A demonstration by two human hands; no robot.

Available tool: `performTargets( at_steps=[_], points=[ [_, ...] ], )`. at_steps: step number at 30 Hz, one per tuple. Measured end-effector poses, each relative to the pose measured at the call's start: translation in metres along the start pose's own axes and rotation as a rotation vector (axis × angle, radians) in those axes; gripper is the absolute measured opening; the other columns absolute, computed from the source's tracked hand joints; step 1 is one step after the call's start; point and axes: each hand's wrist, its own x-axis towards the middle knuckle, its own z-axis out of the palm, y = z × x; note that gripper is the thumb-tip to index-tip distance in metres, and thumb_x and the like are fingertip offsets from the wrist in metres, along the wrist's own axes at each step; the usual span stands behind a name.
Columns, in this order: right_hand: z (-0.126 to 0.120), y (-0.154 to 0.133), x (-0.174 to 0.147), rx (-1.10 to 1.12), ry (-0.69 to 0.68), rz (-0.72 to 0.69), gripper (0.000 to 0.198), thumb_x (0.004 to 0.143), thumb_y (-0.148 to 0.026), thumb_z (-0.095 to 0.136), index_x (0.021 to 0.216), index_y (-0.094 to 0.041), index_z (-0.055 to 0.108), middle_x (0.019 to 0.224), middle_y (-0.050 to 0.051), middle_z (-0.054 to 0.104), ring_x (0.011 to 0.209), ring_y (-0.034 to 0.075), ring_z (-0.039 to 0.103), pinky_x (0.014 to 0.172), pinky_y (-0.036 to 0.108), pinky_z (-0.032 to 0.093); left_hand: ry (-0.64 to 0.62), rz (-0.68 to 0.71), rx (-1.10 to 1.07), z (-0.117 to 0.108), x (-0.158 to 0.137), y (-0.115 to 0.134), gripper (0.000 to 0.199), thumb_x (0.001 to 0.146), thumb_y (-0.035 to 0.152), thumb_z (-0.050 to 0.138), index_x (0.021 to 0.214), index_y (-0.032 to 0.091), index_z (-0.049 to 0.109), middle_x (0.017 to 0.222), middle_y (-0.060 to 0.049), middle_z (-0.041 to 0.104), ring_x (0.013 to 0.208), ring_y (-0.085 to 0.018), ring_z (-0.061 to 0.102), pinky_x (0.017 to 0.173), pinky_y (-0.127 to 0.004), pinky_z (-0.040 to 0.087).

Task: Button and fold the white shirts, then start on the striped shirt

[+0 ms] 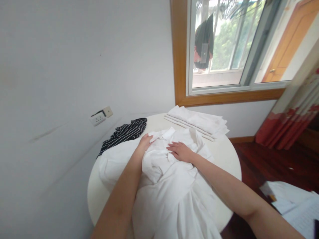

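A rumpled white shirt (171, 186) is spread over the round white table (233, 162), and its lower part hangs toward me over the near edge. At its far end, my left hand (145, 142) pinches the cloth by the collar (165, 133), thumb and fingers closed on it. My right hand (181, 151) lies palm down on the front of the shirt, just right of the collar, with fingers stretched out. Part of the shirt is hidden under my hands and forearms.
Folded white garments (196, 119) lie stacked at the table's back right. A black striped cloth (127, 132) rests at the back left, near a wall socket (98, 118). Beyond is a window (224, 46); a curtain (291, 109) hangs right. Papers (296, 205) are at lower right.
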Motion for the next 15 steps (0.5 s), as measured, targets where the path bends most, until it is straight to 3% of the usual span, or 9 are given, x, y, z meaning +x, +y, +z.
performTargets(
  at_steps=[9, 13, 15],
  points=[
    [0.0, -0.006, -0.004, -0.026, -0.012, 0.019, 0.043, 0.096, -0.039, 0.032, 0.136, -0.03, 0.047, 0.147, 0.003, 0.041, 0.137, 0.025, 0.03, 0.109, 0.051, 0.026, 0.011, -0.008, 0.226, 0.008, 0.006, -0.006, 0.019, 0.069, 0.016, 0.068, 0.075, 0.017, 0.05, 0.072, 0.0, 0.06, 0.072, -0.015, 0.062, 0.067, -0.025, 0.048],
    [0.0, -0.005, -0.003, -0.001, -0.011, 0.028, 0.043, 0.096, -0.04, 0.034, 0.135, -0.03, 0.049, 0.145, 0.004, 0.043, 0.136, 0.024, 0.033, 0.109, 0.049, 0.027, 0.158, 0.013, 0.406, 0.007, 0.003, -0.005, 0.035, 0.065, 0.015, 0.071, 0.092, 0.014, 0.05, 0.08, -0.005, 0.061, 0.082, -0.02, 0.062, 0.074, -0.029, 0.046],
    [0.0, -0.004, -0.003, 0.001, -0.013, 0.025, 0.042, 0.096, -0.04, 0.035, 0.135, -0.03, 0.049, 0.145, 0.004, 0.043, 0.136, 0.024, 0.033, 0.109, 0.05, 0.026, 0.272, 0.157, 0.602, 0.006, -0.005, 0.001, 0.042, 0.068, 0.021, 0.072, 0.102, 0.012, 0.049, 0.093, -0.011, 0.061, 0.096, -0.024, 0.059, 0.084, -0.034, 0.044]
  ],
)
